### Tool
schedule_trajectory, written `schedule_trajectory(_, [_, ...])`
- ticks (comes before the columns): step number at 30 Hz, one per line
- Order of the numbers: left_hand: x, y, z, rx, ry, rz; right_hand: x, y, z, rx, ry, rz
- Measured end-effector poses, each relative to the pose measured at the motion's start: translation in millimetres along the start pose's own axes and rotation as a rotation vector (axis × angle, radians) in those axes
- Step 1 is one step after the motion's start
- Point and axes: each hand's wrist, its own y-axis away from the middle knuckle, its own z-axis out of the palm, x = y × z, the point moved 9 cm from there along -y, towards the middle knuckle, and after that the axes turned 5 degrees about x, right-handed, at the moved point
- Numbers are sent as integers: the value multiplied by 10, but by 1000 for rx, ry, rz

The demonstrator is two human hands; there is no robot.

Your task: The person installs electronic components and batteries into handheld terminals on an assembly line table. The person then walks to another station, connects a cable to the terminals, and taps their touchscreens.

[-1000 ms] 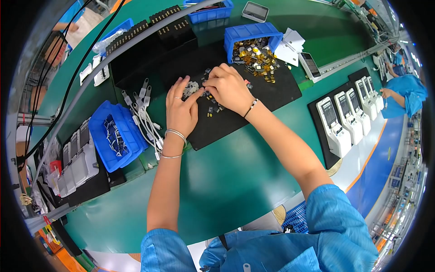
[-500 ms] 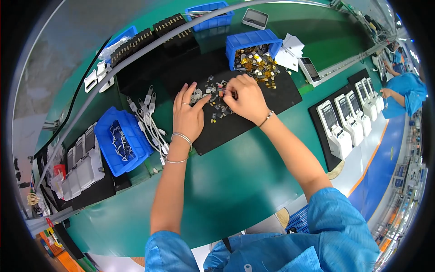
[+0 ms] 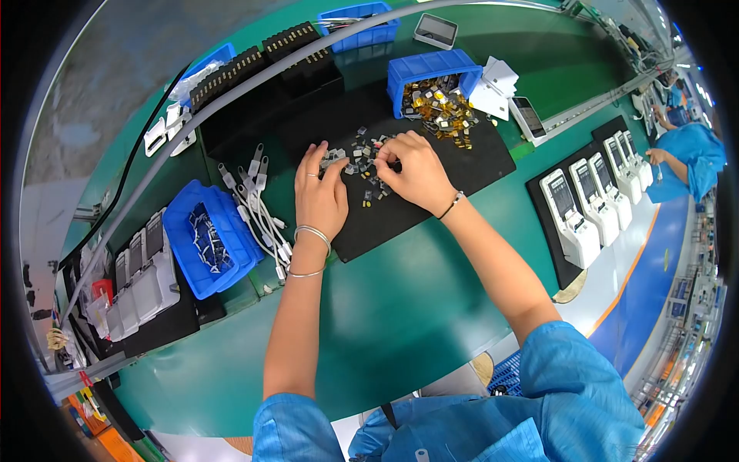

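My left hand [image 3: 319, 196] rests on the black mat [image 3: 385, 227], its fingers apart, at the left edge of a scatter of small grey and silver pieces [image 3: 360, 163]. Thumb and forefinger lie beside some of these pieces. Across the scatter, my right hand [image 3: 417, 173] has its thumb and fingertips closed in a pinch over the pieces; what sits between them is too small and hidden to make out. Behind it, a tipped blue bin [image 3: 396, 73] spills gold and dark small parts [image 3: 446, 115] onto the mat.
White cables [image 3: 265, 212] and a blue bin of small metal-looking pieces [image 3: 173, 239] lie left. White devices with screens [image 3: 573, 219] stand in a row at right. White cards [image 3: 489, 100] lie beside the spilled parts. A co-worker in blue [image 3: 685, 158] is at far right.
The left thumb has drawn back slightly toward the hand. My right hand stays over the pieces with its fingertips still pinched, and the view has shifted a little.
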Motion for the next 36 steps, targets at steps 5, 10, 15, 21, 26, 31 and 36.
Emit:
schedule_trajectory(5, [-73, 14, 22, 15, 71, -27, -116, -111, 193, 12, 29, -74])
schedule_trajectory(10, [-77, 15, 15, 19, -71, -11, -183, -142, 205, 61, 60, -111])
schedule_trajectory(15, [-59, -86, 65, -29, -28, -18, -55, -69, -156, 22, 147, -55])
schedule_trajectory(21, [-123, -164, 172, -41, -30, -20, -184, 22, -185, 18, 137, -178])
schedule_trajectory(26, [-135, -148, 151, -34, -29, -36, -240, -24, 141, -88, 164, -274])
schedule_trajectory(31, [-151, -147, 150, -35, -32, -28, -200, -82, 130, -111, 145, -271])
schedule_trajectory(36, [-153, -156, 164, -35, -45, -34, -221, -18, 87, -130, 174, -317])
